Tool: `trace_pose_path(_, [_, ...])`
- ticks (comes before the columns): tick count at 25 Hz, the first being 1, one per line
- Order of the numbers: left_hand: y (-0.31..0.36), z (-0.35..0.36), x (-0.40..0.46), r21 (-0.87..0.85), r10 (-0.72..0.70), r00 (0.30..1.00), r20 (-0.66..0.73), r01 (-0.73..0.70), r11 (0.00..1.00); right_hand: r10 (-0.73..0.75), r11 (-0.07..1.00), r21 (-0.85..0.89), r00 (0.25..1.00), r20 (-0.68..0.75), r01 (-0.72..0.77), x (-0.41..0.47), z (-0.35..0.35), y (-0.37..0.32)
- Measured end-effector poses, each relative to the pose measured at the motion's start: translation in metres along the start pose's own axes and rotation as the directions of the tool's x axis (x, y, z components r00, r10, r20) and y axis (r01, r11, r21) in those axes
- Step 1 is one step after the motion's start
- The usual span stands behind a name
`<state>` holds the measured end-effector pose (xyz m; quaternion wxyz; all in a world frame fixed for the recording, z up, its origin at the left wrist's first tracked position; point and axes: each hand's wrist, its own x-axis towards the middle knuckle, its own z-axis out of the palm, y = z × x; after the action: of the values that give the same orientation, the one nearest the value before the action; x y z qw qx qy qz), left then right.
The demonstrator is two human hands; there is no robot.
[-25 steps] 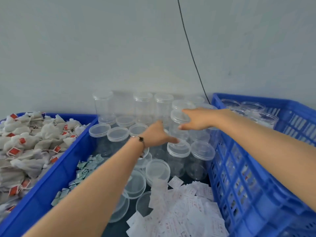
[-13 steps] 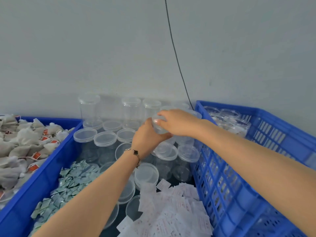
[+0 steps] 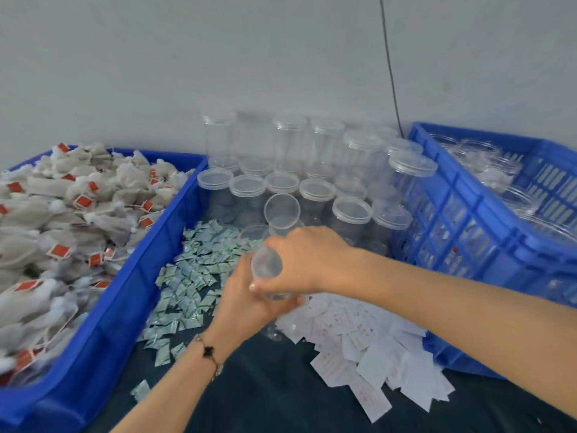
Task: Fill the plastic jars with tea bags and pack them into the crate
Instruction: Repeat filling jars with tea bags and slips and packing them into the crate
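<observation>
We have pulled the clear jar [image 3: 268, 270] back from the stack, left hand [image 3: 246, 296] and right hand [image 3: 307, 260] both gripping it.

Both forearms are seen bare, without sleeves. A thin bracelet [image 3: 208, 353] with a dark clover-shaped charm is worn at the left wrist, lower centre of the frame.

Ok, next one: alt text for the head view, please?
Both hands, left hand and right hand, grip one clear plastic jar above a dark table. Behind stand lidded empty jars, left a blue bin of tea bags, right a blue crate.
</observation>
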<state>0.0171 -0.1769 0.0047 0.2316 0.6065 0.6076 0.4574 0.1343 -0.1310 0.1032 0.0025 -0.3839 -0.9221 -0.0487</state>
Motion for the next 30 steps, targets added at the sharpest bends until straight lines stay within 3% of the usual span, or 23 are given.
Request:
trace_pose_path(4, [-0.022,0.004,-0.032,-0.065,-0.065,0.998,-0.021,0.063,0.996,-0.027,0.987,0.161,0.997,0.073,0.015,-0.008,0.03,-0.011])
trace_pose_path(9, [-0.035,0.016,-0.046,-0.013,-0.109,0.988,-0.114,0.108,0.994,-0.135,0.975,0.189,0.987,0.083,0.117,-0.008,0.037,-0.015])
trace_pose_path(12, [-0.042,0.018,-0.047,-0.048,-0.087,0.992,-0.093,0.083,0.995,-0.314,0.919,0.321,0.919,0.238,0.231,-0.009,0.029,-0.007])
trace_pose_path(14, [-0.044,0.017,-0.046,-0.102,-0.059,0.993,-0.104,0.049,0.994,-0.361,0.901,0.369,0.866,0.347,0.228,-0.006,0.019,-0.006])
trace_pose_path(16, [-0.043,0.017,-0.046,-0.125,-0.041,0.994,-0.101,0.029,0.992,-0.26,0.94,0.299,0.91,0.324,0.162,-0.001,0.012,-0.014])
trace_pose_path(18, [-0.042,0.017,-0.046,-0.105,-0.05,0.995,-0.092,0.041,0.994,-0.112,0.994,0.015,0.96,0.257,0.112,0.001,0.011,-0.029])
trace_pose_path(20, [-0.041,0.017,-0.046,-0.1,-0.083,0.992,-0.091,0.074,0.992,-0.125,0.972,-0.156,0.951,0.283,0.174,0.001,0.008,-0.042])
trace_pose_path(23, [-0.041,0.016,-0.045,-0.154,-0.091,0.992,-0.083,0.078,0.985,-0.286,0.957,0.103,0.832,0.475,0.27,0.005,-0.01,-0.036])
trace_pose_path(25, [-0.04,0.016,-0.045,-0.15,-0.075,0.995,-0.069,0.064,0.987,-0.259,0.964,0.174,0.839,0.478,0.199,0.003,-0.017,-0.037])
trace_pose_path(28, [-0.037,0.016,-0.046,-0.116,-0.083,0.994,-0.077,0.074,0.991,-0.064,0.978,-0.162,0.927,0.369,0.132,-0.005,0.0,-0.052])
trace_pose_path(30, [-0.038,0.016,-0.045,-0.124,-0.092,0.993,-0.077,0.082,0.989,-0.047,0.962,-0.238,0.943,0.329,0.131,-0.007,0.006,-0.056])
